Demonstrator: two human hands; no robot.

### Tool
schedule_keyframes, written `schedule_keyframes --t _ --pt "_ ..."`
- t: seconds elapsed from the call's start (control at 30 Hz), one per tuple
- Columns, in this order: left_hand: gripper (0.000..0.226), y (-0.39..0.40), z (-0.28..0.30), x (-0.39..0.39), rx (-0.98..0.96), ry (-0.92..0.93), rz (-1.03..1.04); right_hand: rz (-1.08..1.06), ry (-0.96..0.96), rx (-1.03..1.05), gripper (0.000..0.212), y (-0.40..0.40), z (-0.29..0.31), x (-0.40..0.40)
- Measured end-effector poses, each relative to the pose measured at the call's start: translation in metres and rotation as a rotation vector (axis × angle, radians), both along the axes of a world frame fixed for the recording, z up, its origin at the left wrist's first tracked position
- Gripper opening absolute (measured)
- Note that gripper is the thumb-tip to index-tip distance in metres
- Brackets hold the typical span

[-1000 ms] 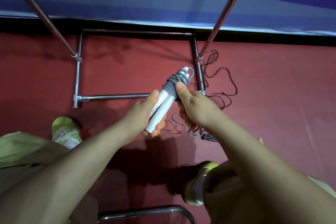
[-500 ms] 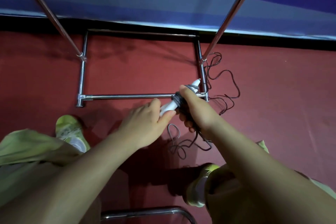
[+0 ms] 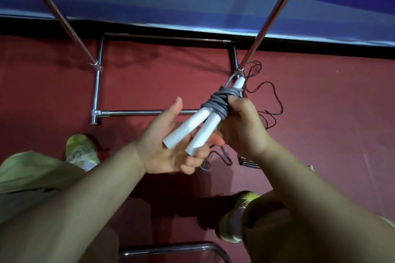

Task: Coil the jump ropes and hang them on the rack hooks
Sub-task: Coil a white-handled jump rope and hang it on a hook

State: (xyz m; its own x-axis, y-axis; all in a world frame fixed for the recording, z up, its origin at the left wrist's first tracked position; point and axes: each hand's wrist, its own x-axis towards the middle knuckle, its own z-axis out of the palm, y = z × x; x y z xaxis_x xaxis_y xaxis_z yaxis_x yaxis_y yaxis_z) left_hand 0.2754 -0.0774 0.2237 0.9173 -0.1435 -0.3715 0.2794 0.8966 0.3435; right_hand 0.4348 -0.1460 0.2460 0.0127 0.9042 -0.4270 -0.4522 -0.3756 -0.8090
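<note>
Left hand lies palm up, fingers loosely spread, cradling two white handles without closing on them. Right hand has its grip curled tight around the grey rope coiled about those handles, held above the red floor.

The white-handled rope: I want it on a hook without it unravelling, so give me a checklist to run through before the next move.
1. Cord wound round both handles: ok, several grey turns sit near their upper ends.
2. Cord end secured: cannot tell; a small loop sticks out at the top, and some cord may trail below the hands.
3. Right hand grips the wound part: ok.
4. Left hand supports the handles: ok, open under them, not gripping.
5. Hook in reach: cannot tell; only the rack poles and base bars show.
6. Black rope coiled: not ok, it lies loose on the floor.
</note>
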Motion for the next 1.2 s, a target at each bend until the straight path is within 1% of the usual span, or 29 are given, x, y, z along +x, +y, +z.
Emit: schedule_keyframes --t 0.03,0.1,0.2,0.27,0.33,0.4,0.47,0.53,0.57,0.7,0.8,0.83,0.9,0.97,1.03,1.13,1.2 --pt "0.087 0.002 -0.001 -0.001 0.005 0.021 -0.011 0.064 -0.034 0.02 0.033 0.001 -0.002 0.001" --pt "0.083 0.004 0.002 -0.003 0.067 0.078 -0.014 0.161 -0.128 -0.006 0.042 0.0 -0.005 0.005" --pt "0.076 0.003 0.006 -0.001 0.18 0.188 0.028 0.256 -0.274 -0.078 0.053 -0.001 -0.006 0.011" --pt "0.071 0.001 0.005 0.001 0.246 0.215 0.047 0.298 -0.34 -0.11 0.058 -0.003 -0.006 0.014" --pt "0.069 0.0 0.004 0.002 0.298 0.232 0.044 0.293 -0.389 -0.157 0.06 -0.004 -0.007 0.015" --pt "0.067 0.0 0.005 0.004 0.366 0.283 0.041 0.26 -0.466 -0.197 0.058 -0.005 -0.007 0.014" --pt "0.064 -0.003 0.005 0.006 0.511 0.354 0.065 0.233 -0.542 -0.237 0.056 -0.006 -0.007 0.012" --pt "0.062 -0.005 0.003 0.009 0.688 0.441 0.092 0.24 -0.604 -0.281 0.057 -0.007 -0.008 0.011" --pt "0.062 -0.006 0.001 0.009 0.747 0.481 0.096 0.255 -0.619 -0.306 0.059 -0.007 -0.009 0.01" --pt "0.057 -0.008 0.0 0.01 0.843 0.573 0.053 0.3 -0.531 -0.442 0.072 -0.009 -0.012 0.009" --pt "0.054 -0.01 0.0 0.013 0.974 0.613 0.034 0.316 -0.5 -0.517 0.079 -0.009 -0.011 0.01" --pt "0.052 -0.01 -0.002 0.013 1.043 0.642 0.023 0.316 -0.503 -0.539 0.078 -0.008 -0.011 0.01" --pt "0.046 -0.008 -0.006 0.012 1.189 0.701 0.004 0.265 -0.499 -0.53 0.069 -0.006 -0.007 0.01" --pt "0.055 -0.005 -0.008 0.009 1.292 0.725 -0.017 0.211 -0.518 -0.48 0.059 -0.004 -0.005 0.01" --pt "0.061 -0.003 -0.01 0.007 1.362 0.746 -0.048 0.201 -0.537 -0.453 0.056 -0.003 -0.007 0.009" --pt "0.045 -0.004 -0.013 0.007 1.43 0.763 -0.063 0.171 -0.451 -0.496 0.053 -0.004 -0.008 0.007" --pt "0.038 -0.006 -0.013 0.008 1.468 0.763 -0.028 0.131 -0.39 -0.513 0.05 -0.004 -0.006 0.005"
